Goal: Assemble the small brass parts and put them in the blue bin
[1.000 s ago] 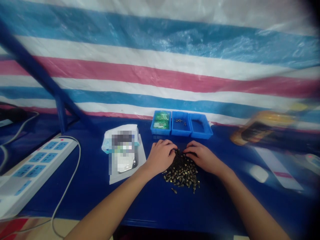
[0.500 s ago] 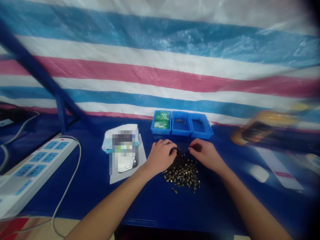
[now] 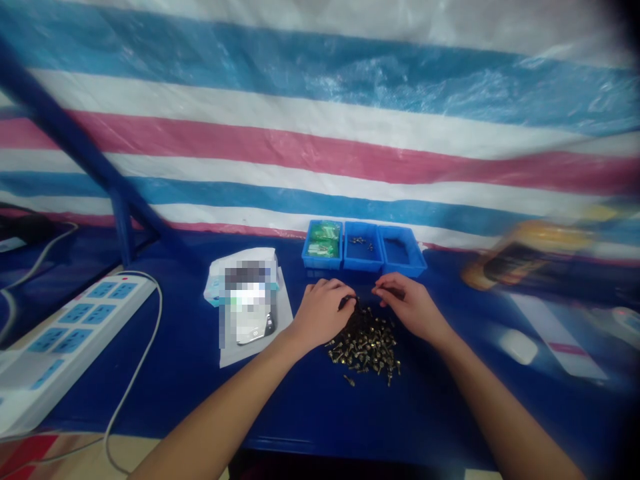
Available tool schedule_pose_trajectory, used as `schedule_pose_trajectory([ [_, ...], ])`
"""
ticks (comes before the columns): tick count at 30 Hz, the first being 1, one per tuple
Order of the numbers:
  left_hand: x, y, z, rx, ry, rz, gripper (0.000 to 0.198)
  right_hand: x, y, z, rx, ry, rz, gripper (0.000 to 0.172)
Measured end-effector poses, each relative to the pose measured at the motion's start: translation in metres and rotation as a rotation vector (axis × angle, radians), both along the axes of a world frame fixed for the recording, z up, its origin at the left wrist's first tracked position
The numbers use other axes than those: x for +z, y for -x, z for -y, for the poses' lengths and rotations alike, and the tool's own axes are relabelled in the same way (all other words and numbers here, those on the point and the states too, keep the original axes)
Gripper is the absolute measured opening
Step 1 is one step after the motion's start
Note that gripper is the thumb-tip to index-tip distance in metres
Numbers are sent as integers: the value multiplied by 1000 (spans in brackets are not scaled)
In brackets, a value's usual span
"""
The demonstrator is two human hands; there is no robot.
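Observation:
A heap of small brass-coloured screws (image 3: 367,347) lies on the blue tabletop, one loose screw (image 3: 349,381) just in front of it. My left hand (image 3: 326,310) rests at the heap's back left, fingers curled together at a dark spot; whatever they hold is hidden. Just beyond the back right of the heap hovers my right hand (image 3: 406,300), thumb and fingertips pinched. Anything between those tips is too small to make out. Behind the hands stand a blue bin with green packets (image 3: 323,248), a blue bin with a few screws (image 3: 363,260) and a third blue bin (image 3: 403,267).
Left of my hands, a phone (image 3: 255,330) lies on white paper beside a white packet (image 3: 219,277). Further left is a power strip (image 3: 95,320) with its cable. A white case (image 3: 519,347) and a blurred bottle (image 3: 530,250) are on the right. Striped sheeting (image 3: 320,147) hangs behind.
My right hand has shifted slightly left and up, and its fingertips have closed into a pinch. My left hand has barely moved.

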State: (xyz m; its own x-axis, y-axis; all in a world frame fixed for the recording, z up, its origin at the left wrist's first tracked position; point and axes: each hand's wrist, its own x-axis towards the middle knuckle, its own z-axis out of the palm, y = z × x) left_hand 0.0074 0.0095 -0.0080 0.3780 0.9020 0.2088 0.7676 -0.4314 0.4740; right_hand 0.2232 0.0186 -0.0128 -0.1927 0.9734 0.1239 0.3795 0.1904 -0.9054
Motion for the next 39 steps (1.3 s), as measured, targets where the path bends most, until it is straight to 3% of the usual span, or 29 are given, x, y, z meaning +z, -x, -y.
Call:
schedule_pose_trajectory([
  [12, -1, -1, 1, -11, -9, 1, 18, 14, -3, 2, -107, 7, 152, 48],
  [23, -1, -1, 0, -30, 10, -2, 17, 9, -5, -5, -165, 196, -236, 44],
  [31, -1, -3, 1, -28, 18, -7, 18, 12, -8, -6, -323, 157, -546, 35],
  [33, 0, -2, 0, -28, 25, -11, 20, 12, -9, -6, -329, 117, -502, 41],
  [39, 1, 8, -5, -91, 32, 26, 35, 4, -6, -5, -135, -16, -92, 20],
])
